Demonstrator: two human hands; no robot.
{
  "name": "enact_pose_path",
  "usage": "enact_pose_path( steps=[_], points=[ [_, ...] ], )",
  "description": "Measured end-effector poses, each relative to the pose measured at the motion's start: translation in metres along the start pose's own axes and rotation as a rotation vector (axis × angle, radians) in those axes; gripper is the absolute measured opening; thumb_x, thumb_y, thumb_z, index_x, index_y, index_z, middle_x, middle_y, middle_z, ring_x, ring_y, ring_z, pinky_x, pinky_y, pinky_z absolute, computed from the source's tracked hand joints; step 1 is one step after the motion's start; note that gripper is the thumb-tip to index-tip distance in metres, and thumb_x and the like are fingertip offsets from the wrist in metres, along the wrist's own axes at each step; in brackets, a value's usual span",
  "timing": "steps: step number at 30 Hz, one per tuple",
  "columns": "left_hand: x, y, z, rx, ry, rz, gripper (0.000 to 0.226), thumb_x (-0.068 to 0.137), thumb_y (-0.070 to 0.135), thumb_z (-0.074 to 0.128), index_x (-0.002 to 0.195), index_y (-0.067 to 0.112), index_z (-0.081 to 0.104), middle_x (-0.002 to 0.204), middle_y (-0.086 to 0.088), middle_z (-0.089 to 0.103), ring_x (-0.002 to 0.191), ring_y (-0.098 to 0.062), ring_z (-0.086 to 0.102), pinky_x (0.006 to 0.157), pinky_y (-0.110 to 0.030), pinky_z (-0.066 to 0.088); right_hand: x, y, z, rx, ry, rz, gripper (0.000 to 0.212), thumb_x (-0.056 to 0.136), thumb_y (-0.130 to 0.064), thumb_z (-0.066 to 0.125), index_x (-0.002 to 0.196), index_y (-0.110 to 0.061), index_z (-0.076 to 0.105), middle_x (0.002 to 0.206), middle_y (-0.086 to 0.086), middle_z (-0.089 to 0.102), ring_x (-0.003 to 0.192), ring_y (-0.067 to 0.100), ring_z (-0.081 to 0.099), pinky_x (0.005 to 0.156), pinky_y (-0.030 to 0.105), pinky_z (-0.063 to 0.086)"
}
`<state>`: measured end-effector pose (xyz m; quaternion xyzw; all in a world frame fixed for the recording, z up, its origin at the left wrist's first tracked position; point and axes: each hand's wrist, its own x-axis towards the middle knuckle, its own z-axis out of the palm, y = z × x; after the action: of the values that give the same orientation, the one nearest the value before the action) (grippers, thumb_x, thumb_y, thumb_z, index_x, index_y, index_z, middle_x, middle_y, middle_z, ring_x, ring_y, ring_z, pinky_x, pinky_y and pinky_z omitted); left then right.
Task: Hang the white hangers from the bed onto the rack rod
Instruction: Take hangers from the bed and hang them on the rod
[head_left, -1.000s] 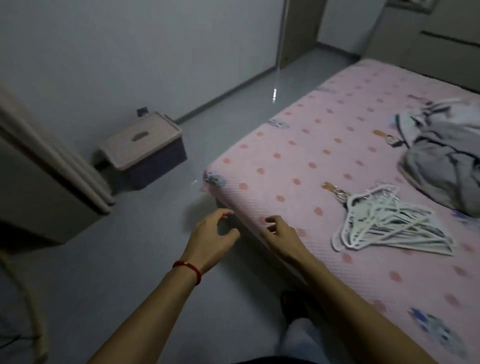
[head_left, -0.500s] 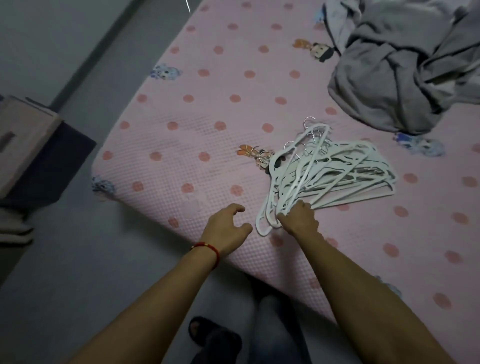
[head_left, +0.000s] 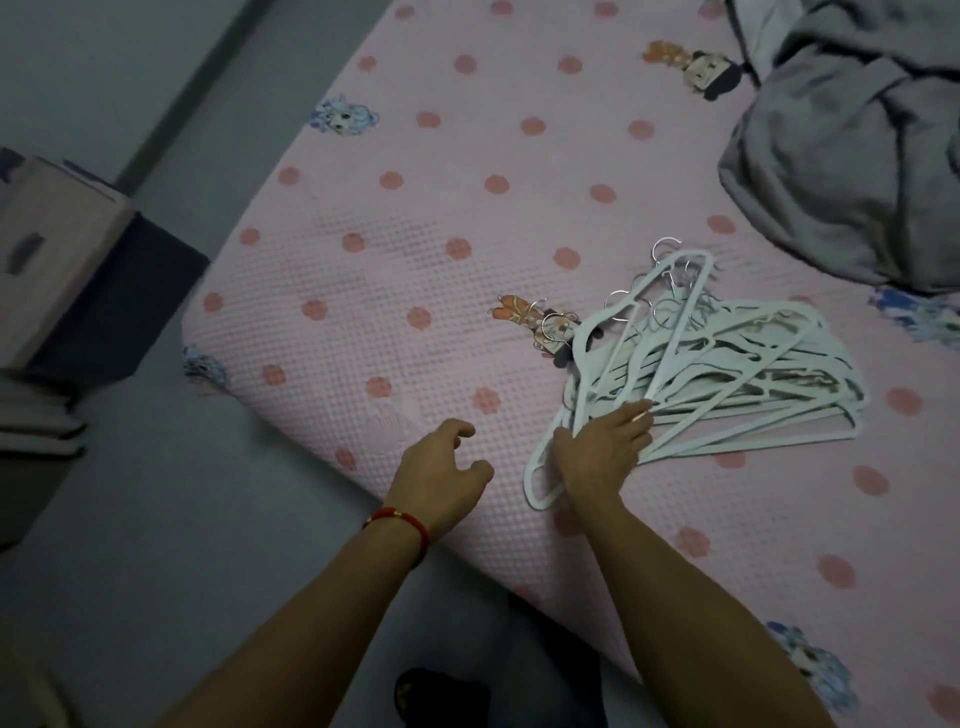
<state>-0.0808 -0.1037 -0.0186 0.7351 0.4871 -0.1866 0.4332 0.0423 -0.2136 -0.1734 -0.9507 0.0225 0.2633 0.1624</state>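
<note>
Right hand (head_left: 602, 452) lay flat, fingers straight, on the near end of the fanned stack of white plastic hangers (head_left: 727, 374); stack's long axis ran toward 2 o'clock. Left hand (head_left: 441, 475) hung loosely curled, holding nothing, at 9 o'clock from it.

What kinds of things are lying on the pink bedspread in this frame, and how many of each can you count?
Pile of white hangers: 1 pile; the hangers overlap too much to count singly
Grey garment heap: 1
Right hand, fingers laid on the pile: 1
Left hand, over the bed edge, holding nothing: 1
Total: 4
</note>
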Motion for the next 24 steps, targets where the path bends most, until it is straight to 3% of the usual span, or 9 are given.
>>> enact_pose_path(
  steps=[4,7,10,12,17,21,24],
  points=[
    [-0.015,0.003,-0.022,-0.093,0.036,-0.008,0.044,0.091,0.024,0.065,0.134,0.022,0.055,0.135,-0.002,0.056,0.113,-0.013,0.051,0.092,-0.025,0.042,-0.024,0.009,-0.033,0.139,0.026,-0.101,0.125,0.077,-0.038,0.08,0.155,0.012,-0.005,0.154,0.036,0.018,0.139,0.048,0.023,0.118,0.051,0.022],
    [-0.028,0.006,-0.039,-0.195,0.062,-0.022,0.039,0.091,0.025,0.065,0.129,0.024,0.058,0.129,0.002,0.06,0.106,-0.011,0.056,0.089,-0.023,0.047,-0.046,0.009,-0.05,0.249,-0.06,-0.16,0.123,0.077,-0.033,0.08,0.157,0.005,-0.005,0.155,0.029,0.016,0.142,0.044,0.018,0.121,0.054,0.022],
    [-0.041,0.005,-0.053,-0.309,0.081,-0.042,0.035,0.091,0.024,0.063,0.125,0.025,0.06,0.119,0.004,0.063,0.087,-0.003,0.06,0.064,-0.011,0.045,-0.067,-0.006,-0.064,0.28,-0.116,-0.166,0.118,0.081,-0.031,0.078,0.158,0.004,-0.004,0.157,0.027,0.017,0.145,0.041,0.017,0.122,0.054,0.022],
    [-0.05,-0.001,-0.058,-0.385,0.083,-0.058,0.031,0.092,0.021,0.062,0.122,0.024,0.061,0.106,0.008,0.064,0.079,-0.002,0.06,0.056,-0.008,0.042,-0.078,-0.02,-0.072,0.285,-0.125,-0.141,0.116,0.081,-0.03,0.078,0.158,0.006,-0.001,0.156,0.029,0.019,0.144,0.041,0.018,0.12,0.051,0.024],
    [-0.065,-0.026,-0.056,-0.448,0.081,-0.106,0.03,0.09,0.018,0.064,0.119,0.021,0.064,0.098,0.007,0.063,0.083,-0.007,0.061,0.082,-0.026,0.052,-0.083,-0.04,-0.084,0.163,-0.113,-0.23,0.12,0.075,-0.028,0.083,0.157,0.005,0.002,0.153,0.033,0.02,0.142,0.045,0.019,0.118,0.049,0.023],
    [-0.07,-0.048,-0.052,-0.515,0.082,-0.137,0.026,0.089,0.016,0.066,0.114,0.021,0.065,0.1,-0.001,0.066,0.087,-0.013,0.062,0.084,-0.03,0.053,-0.089,-0.042,-0.081,0.06,-0.145,-0.392,0.121,0.072,-0.027,0.081,0.159,-0.002,0.001,0.151,0.027,0.022,0.139,0.042,0.023,0.113,0.05,0.031],
    [-0.076,-0.058,-0.058,-0.607,0.11,-0.151,0.028,0.089,0.018,0.067,0.116,0.019,0.066,0.107,-0.003,0.067,0.098,-0.018,0.065,0.081,-0.029,0.054,-0.105,-0.048,-0.078,0.087,-0.258,-0.524,0.117,0.07,-0.031,0.08,0.158,-0.011,0.006,0.148,0.018,0.028,0.135,0.036,0.029,0.106,0.046,0.042]
  ],
)
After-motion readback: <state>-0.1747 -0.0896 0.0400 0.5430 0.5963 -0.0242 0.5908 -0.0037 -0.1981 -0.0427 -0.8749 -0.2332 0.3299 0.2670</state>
